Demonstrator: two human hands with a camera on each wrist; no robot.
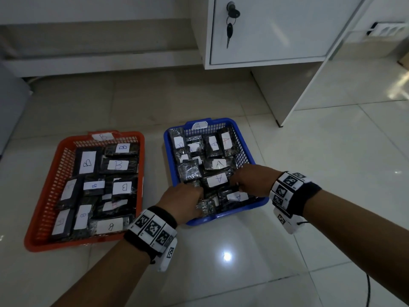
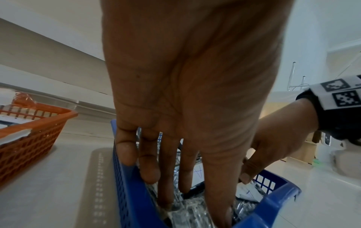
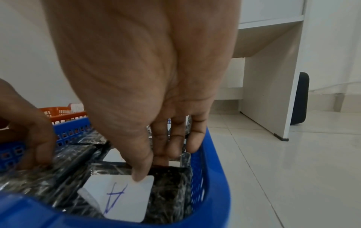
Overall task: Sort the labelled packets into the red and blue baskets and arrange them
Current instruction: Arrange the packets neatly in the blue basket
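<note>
A blue basket (image 1: pixel 232 216) marked A stands on the floor, packed with black wrapped packets with white A labels. To its left a red basket (image 1: pixel 58 156) holds packets labelled B (image 1: pixel 118 165). Both hands reach into the blue basket's near end. My right hand (image 3: pixel 150 168) pinches an A packet (image 3: pixel 170 185) at the near right corner, thumb on its label, fingers behind its far edge. My left hand (image 2: pixel 191 205) points down into the near left corner, where fingers and thumb close round a shiny wrapped packet (image 2: pixel 187 211). That packet's label is hidden.
Behind the baskets stands a white cabinet with a key in its lock (image 1: pixel 230 13) and a desk side panel (image 1: pixel 287 96). A grey object (image 1: pixel 11 107) is at the far left. A black cable (image 1: pixel 367 291) lies on the glossy floor tiles at the bottom right.
</note>
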